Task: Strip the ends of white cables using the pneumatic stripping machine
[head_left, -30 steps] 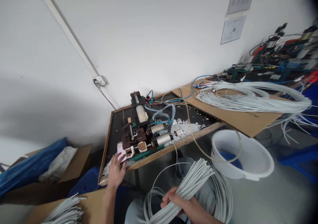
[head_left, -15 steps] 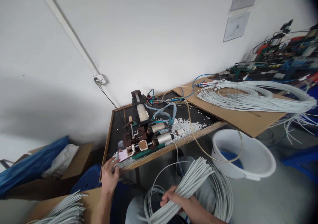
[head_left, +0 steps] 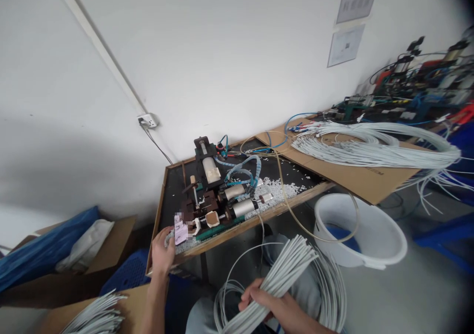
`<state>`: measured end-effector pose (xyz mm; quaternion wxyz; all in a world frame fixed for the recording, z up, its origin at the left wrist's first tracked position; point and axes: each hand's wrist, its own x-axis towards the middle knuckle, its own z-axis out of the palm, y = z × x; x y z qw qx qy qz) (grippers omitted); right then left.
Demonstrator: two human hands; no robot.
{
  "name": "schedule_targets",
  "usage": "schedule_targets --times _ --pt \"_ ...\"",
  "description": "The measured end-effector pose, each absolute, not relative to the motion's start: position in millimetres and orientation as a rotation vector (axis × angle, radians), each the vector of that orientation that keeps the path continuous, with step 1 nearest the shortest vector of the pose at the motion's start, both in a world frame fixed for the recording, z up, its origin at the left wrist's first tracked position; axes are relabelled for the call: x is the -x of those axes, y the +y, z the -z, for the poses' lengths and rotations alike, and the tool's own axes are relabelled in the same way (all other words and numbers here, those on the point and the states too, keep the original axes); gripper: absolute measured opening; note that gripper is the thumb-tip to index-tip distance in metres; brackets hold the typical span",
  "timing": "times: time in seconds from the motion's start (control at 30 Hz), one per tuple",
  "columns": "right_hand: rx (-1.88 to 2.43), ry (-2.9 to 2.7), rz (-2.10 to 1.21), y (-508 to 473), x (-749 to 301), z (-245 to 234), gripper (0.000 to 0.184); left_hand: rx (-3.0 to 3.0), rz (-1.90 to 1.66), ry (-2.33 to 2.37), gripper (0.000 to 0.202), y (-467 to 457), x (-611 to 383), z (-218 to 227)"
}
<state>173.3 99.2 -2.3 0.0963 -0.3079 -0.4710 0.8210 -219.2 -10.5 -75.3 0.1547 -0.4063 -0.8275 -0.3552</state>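
My right hand [head_left: 264, 297] is wrapped round a thick bundle of white wires [head_left: 289, 265] over my lap. The cut ends fan up and away from me, and the long loops hang on both sides. At the front left corner of the bench, my left hand [head_left: 162, 252] has its fingers bent and its thumb apart from them. It is right beside a flat thing with a pink face [head_left: 180, 229], perhaps a phone screen, partly blurred out. Just right of that sits a bench fixture with metal air cylinders [head_left: 244, 207].
Small white scraps [head_left: 285, 188] are strewn over the dark bench. More white wires [head_left: 403, 151] lie on cardboard at the right, above a white tub [head_left: 400, 240]. Another wire bundle [head_left: 98, 316] rests at lower left. A tan hose [head_left: 283, 190] droops across the bench edge.
My left hand has drawn its fingers in beside the pink-faced thing, whose pink area now looks larger and higher. My right hand keeps the same grip on the wires. The view has shifted slightly.
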Motion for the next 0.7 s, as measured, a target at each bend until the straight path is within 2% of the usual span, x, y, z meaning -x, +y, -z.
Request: schedule_targets --times 0.33,0.7 --pt "0.804 -1.227 -2.445 101 -171 8 0.035 1.142 1.144 -2.395 0.044 50 265 91" --pt "0.85 -1.25 -2.442 103 -166 8 0.036 1.129 1.221 -2.472 0.047 58 273 96"
